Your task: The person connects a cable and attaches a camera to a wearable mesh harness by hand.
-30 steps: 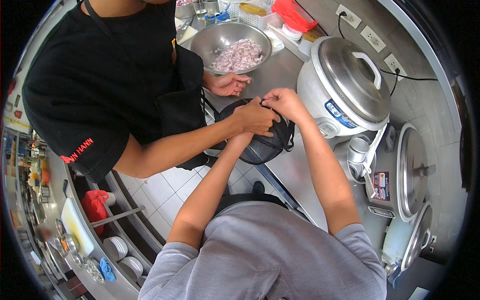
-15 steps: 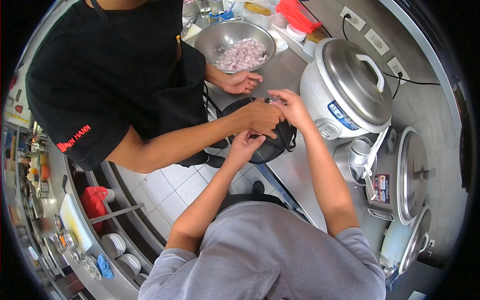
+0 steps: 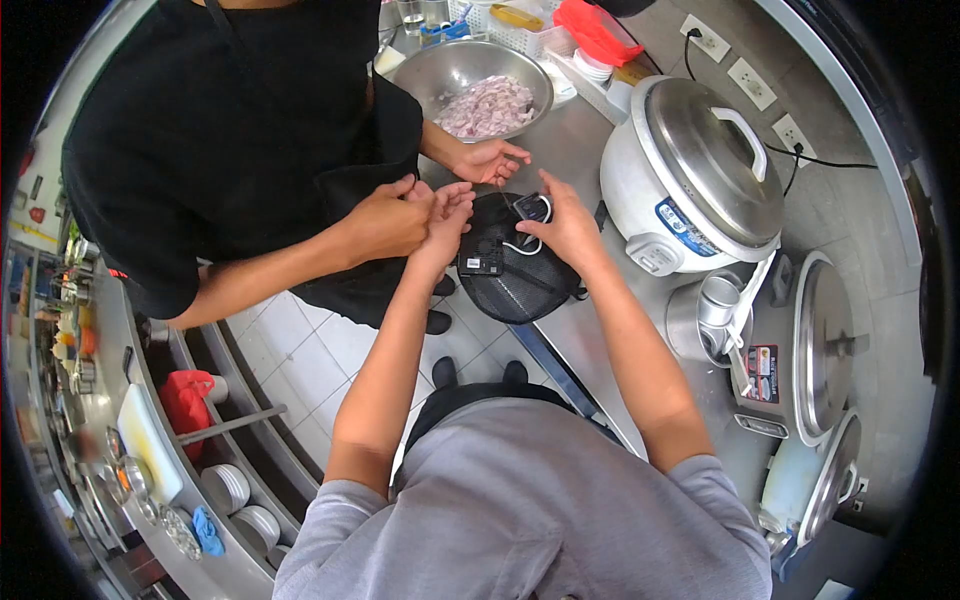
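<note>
A round black mesh bag (image 3: 520, 285) rests at the counter's edge in front of me. On it lie a black box-shaped device (image 3: 480, 257) and a smaller black device (image 3: 530, 207), with a white cable (image 3: 524, 248) between them. My right hand (image 3: 566, 222) is at the smaller device and cable, fingers apart, thumb near the cable. My left hand (image 3: 445, 222) is left of the bag, palm up with fingers spread. A co-worker's hand (image 3: 385, 222) touches my left hand. The co-worker's other hand (image 3: 490, 160) is held palm up above the bag.
The co-worker in a black apron (image 3: 250, 130) stands at the left. Behind the bag is a steel bowl (image 3: 420, 75) of chopped pink pieces. A large rice cooker (image 3: 640, 150), a steel pot (image 3: 690, 325) and lidded cookers (image 3: 825, 340) line the right side.
My left hand has moved left and up off the bag. The co-worker's near hand has drawn back left from the bag. The devices and white cable on the bag have come into view.
</note>
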